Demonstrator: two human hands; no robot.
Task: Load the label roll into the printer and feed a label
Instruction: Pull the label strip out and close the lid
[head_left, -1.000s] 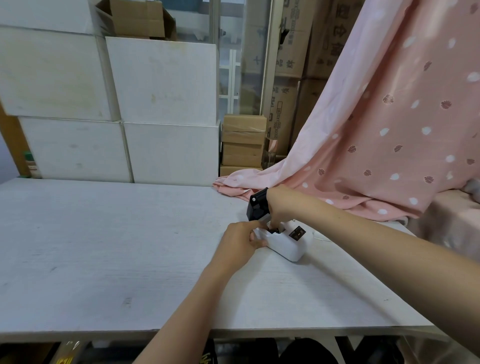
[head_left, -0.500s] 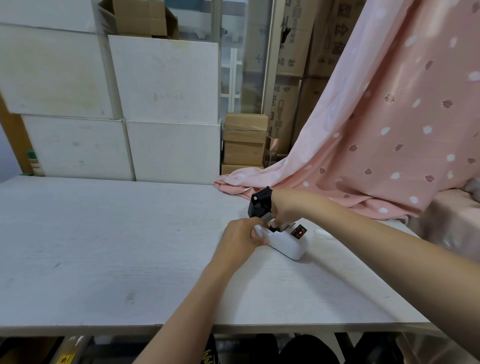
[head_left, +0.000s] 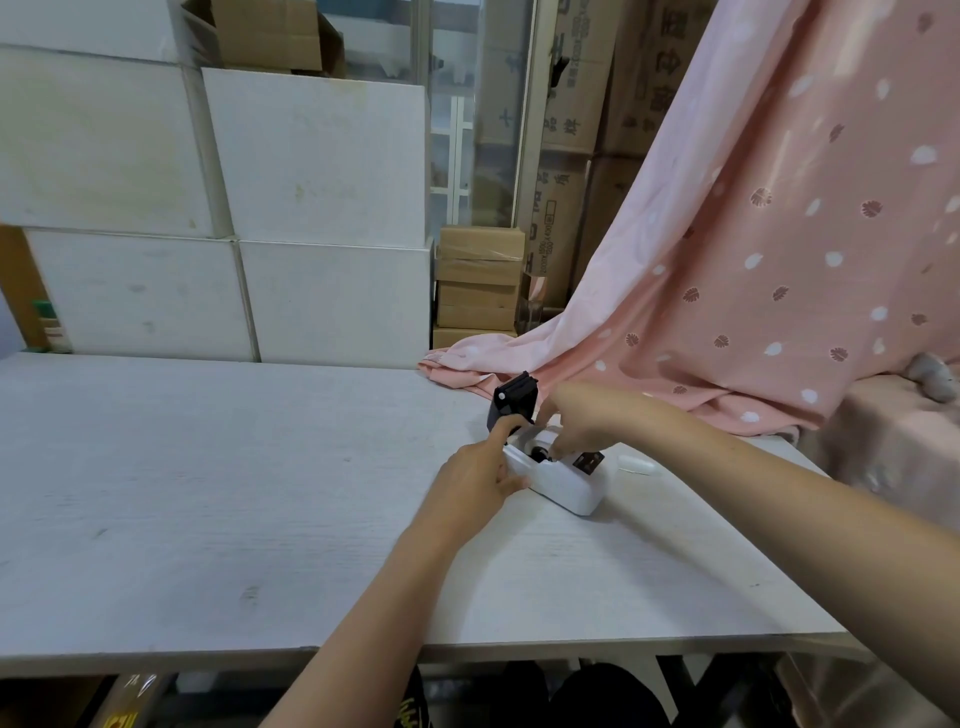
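White counter (head_left: 208, 493), printer (head_left: 566, 480) open near its far right edge.
Left hand (head_left: 478, 475) clamps the printer; right hand (head_left: 579, 428) pinches the roll (head_left: 540, 451) into the bay (lid (head_left: 511, 402) up). Seated crooked, it could jam.

The right hand (head_left: 576, 426) covers most of the printer's (head_left: 566, 480) open bay, so the roll inside cannot be made out. Both forearms are cut off by the frame's edges.
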